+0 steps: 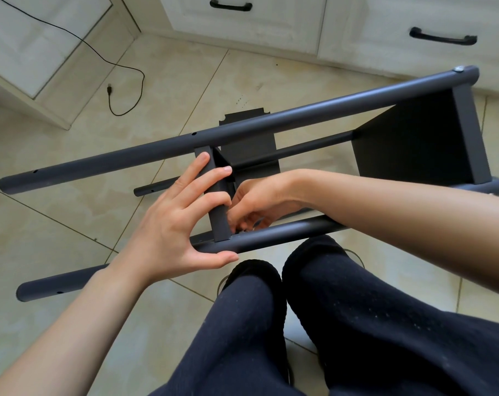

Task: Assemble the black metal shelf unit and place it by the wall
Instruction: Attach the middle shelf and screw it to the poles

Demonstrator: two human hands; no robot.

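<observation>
The black metal shelf unit (242,124) lies on its side on the tiled floor, with round posts running left to right. A shelf panel (414,138) sits fixed at its right end. My left hand (174,221) grips the edge of a middle shelf panel (218,212), fingers on its rim and thumb under the near post (271,235). My right hand (259,204) reaches inside behind that panel, its fingers curled at the joint with the near post; what they hold is hidden.
White cabinets with black handles (231,5) stand along the far side. A black cable (122,90) trails on the floor at the left. Another black panel (248,138) lies flat under the frame. My legs in dark trousers (328,324) are below the frame.
</observation>
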